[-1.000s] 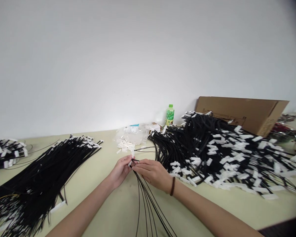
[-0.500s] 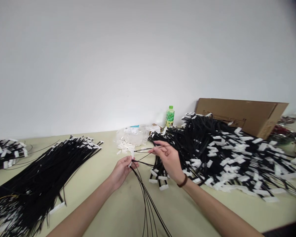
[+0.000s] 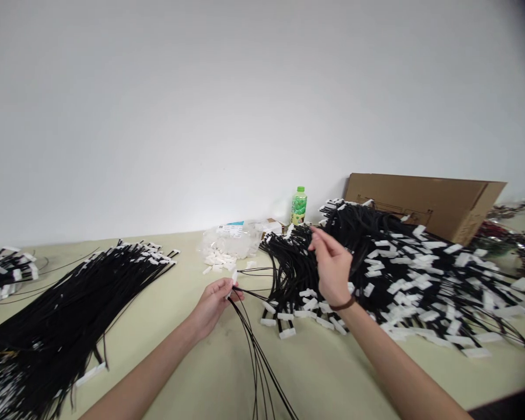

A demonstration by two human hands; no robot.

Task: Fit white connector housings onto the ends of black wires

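Observation:
Near the middle of the table, my left hand (image 3: 214, 303) pinches a white connector (image 3: 234, 276) with thin black wires (image 3: 259, 349) running from it, some hanging toward the front edge and some reaching right. My right hand (image 3: 332, 265) is raised above the large pile of black cables (image 3: 367, 239) with white ends, its fingers bent together. Whatever lies between those fingertips, if anything, is too small to make out. Small white connectors (image 3: 216, 259) lie loose in front of a clear plastic bag (image 3: 240, 239).
A long bundle of black cables (image 3: 76, 303) covers the left of the table (image 3: 201, 373); more white-ended cables (image 3: 4, 268) lie at the far left. A green-capped bottle (image 3: 298, 207) and a cardboard box (image 3: 420, 201) stand by the wall. Reddish wires (image 3: 503, 239) sit at the far right.
My right hand has moved away from the connector and wires, to the right and slightly up, over the cable pile. My left hand keeps its pinch on the connector.

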